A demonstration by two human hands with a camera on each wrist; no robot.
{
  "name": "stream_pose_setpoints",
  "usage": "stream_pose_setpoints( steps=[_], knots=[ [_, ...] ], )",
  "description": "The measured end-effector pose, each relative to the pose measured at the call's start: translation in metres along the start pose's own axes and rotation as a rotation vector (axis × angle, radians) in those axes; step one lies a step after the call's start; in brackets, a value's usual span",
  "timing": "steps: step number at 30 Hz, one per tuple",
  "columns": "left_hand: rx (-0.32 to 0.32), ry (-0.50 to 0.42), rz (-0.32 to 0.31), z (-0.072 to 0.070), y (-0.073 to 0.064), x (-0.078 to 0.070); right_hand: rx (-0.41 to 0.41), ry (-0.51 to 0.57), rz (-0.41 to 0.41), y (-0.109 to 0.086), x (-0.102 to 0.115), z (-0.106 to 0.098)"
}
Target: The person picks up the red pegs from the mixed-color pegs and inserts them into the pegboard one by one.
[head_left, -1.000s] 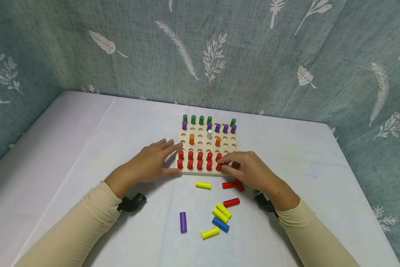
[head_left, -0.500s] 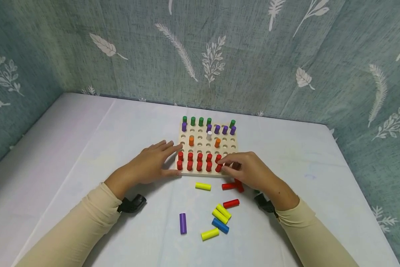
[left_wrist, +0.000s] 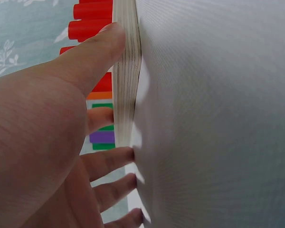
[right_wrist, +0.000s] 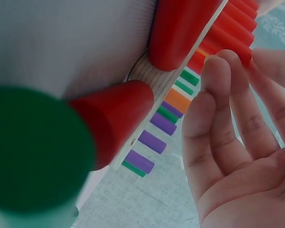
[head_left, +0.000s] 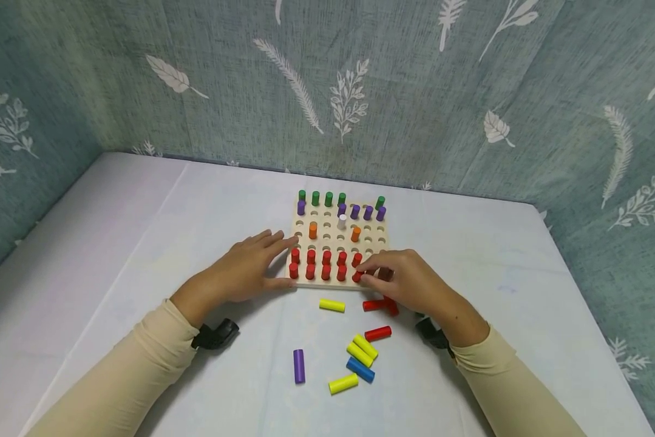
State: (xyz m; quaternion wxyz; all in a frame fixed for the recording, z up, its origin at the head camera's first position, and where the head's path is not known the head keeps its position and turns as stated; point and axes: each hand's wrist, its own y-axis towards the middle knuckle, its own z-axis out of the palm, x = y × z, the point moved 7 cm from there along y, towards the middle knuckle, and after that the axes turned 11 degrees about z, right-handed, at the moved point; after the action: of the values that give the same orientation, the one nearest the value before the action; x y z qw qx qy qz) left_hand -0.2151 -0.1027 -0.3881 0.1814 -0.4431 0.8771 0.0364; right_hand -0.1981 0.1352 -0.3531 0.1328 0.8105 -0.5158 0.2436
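Red peg (head_left: 356,277) pinched between thumb and fingertips of the right hand (head_left: 406,279)
Left hand (head_left: 243,267), fingers extended, touches the wooden pegboard (left_wrist: 127,85); a yellow peg (head_left: 332,305) lies between the hands.

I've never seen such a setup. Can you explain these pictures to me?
There is no machine: someone works bare-handed, so "grip" here means a hand. The wide picture is taken from the head, looking forward and down; the two close ones are taken from the wrists. On the white table sits a pegboard with upright pegs of several colours in it. Loose yellow pegs, loose red pegs, a blue peg and a purple peg lie on the near side. The left grip rests spread at the pegboard's left edge. The right grip pinches one red peg at the front row.
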Motion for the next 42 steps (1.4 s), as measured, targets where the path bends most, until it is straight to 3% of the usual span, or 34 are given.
stream_pose_setpoints(
  steps=[9,24,34,42],
  knots=[
    [0.004,-0.013,0.011,0.002,0.0,0.0,0.026,-0.003,0.016,-0.001,-0.001,0.002],
    [0.001,-0.011,0.015,0.002,-0.002,-0.001,-0.009,-0.031,0.042,0.0,-0.008,-0.001],
    [-0.001,-0.006,0.022,0.001,-0.001,-0.002,-0.018,-0.036,0.136,0.001,-0.029,-0.014],
    [0.002,-0.006,0.01,-0.001,-0.001,-0.002,0.13,-0.041,0.261,0.005,-0.049,-0.017]
  ],
)
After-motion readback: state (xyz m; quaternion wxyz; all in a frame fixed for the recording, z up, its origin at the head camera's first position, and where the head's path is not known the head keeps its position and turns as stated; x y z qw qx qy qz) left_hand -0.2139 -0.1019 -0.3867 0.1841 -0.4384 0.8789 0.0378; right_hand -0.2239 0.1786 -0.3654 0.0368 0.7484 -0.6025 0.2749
